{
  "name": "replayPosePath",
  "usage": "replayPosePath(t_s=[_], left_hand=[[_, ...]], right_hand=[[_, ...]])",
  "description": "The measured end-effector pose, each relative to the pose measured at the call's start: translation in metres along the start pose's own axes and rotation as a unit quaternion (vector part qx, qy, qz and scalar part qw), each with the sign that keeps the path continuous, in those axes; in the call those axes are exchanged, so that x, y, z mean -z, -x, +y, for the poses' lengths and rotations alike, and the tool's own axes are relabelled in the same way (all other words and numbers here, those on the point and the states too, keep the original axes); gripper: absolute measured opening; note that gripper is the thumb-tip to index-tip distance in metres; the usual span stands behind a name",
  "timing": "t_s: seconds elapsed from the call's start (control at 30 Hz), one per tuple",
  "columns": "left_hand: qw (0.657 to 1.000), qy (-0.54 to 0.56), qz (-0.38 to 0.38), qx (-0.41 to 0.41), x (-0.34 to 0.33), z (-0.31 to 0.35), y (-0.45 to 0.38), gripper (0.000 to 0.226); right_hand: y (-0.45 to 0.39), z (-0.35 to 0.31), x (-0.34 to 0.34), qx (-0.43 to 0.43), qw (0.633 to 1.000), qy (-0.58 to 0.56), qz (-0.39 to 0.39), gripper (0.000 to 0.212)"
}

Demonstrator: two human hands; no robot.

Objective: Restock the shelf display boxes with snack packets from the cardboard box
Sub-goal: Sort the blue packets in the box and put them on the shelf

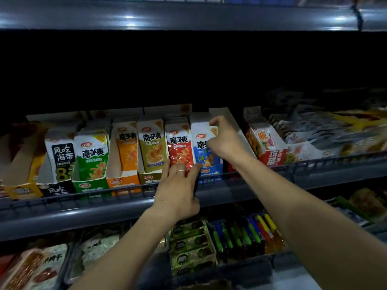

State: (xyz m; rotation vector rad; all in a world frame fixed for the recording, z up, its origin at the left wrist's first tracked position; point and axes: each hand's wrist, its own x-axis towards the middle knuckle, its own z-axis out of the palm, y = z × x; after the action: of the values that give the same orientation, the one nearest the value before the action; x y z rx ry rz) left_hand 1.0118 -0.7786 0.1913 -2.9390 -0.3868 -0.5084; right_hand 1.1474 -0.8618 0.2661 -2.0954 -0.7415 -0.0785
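Left hand point(178, 191), fingers straight, steadies the red packets point(180, 148); right hand point(225, 139) pinches the blue packet point(202, 143). Best seat it squarely in its display box point(210, 174) at the shelf's front rail.

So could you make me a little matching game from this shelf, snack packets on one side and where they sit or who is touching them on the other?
Things:
1. red packet
2. blue packet
3. green packet
4. orange packet

Places or states:
A. left of the olive packet, untouched
B. right hand pinches its top
C. left hand fingers rest on its lower part
D. beside the black-and-white packet, untouched

Pairs: 1-C, 2-B, 3-D, 4-A
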Motion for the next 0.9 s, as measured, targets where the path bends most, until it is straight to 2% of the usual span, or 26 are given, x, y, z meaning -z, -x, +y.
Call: replayPosePath(t_s=[0.07,0.17,0.3,0.43,0.57,0.67,0.77,0.83,0.9], left_hand=[[1.0,0.003,-0.001,0.0,0.0,0.0,0.0,0.092],[1.0,0.005,-0.006,0.001,0.001,0.001,0.001,0.091],[1.0,0.001,-0.012,0.005,0.001,0.002,-0.001,0.091],[1.0,-0.002,-0.023,0.004,0.0,-0.001,-0.002,0.091],[1.0,-0.006,-0.027,-0.014,0.005,-0.005,0.001,0.088],[0.998,0.022,0.049,-0.028,0.014,-0.004,0.011,0.079],[0.977,0.139,0.16,-0.002,0.014,-0.007,0.046,0.053],[0.956,0.254,0.141,0.034,0.007,-0.008,0.079,0.036],[0.934,0.344,0.07,0.06,-0.009,-0.011,0.115,0.029]], right_hand=[[-0.005,0.002,0.008,-0.001,0.99,0.134,-0.037,0.06],[-0.003,0.001,0.009,-0.003,0.97,0.23,-0.075,0.07],[0.004,0.008,0.001,0.054,0.966,0.252,-0.001,0.057],[0.014,0.021,-0.001,0.039,0.979,0.2,0.031,0.052],[0.03,0.03,0.01,0.029,0.995,0.084,0.036,0.021],[0.057,0.034,0.009,0.023,1.0,0.021,-0.006,0.016],[0.096,0.043,0.0,0.029,0.997,-0.022,-0.068,0.014],[0.122,0.056,-0.012,0.013,0.993,-0.031,-0.117,0.014],[0.147,0.075,-0.033,0.003,0.986,-0.023,-0.165,0.017]])
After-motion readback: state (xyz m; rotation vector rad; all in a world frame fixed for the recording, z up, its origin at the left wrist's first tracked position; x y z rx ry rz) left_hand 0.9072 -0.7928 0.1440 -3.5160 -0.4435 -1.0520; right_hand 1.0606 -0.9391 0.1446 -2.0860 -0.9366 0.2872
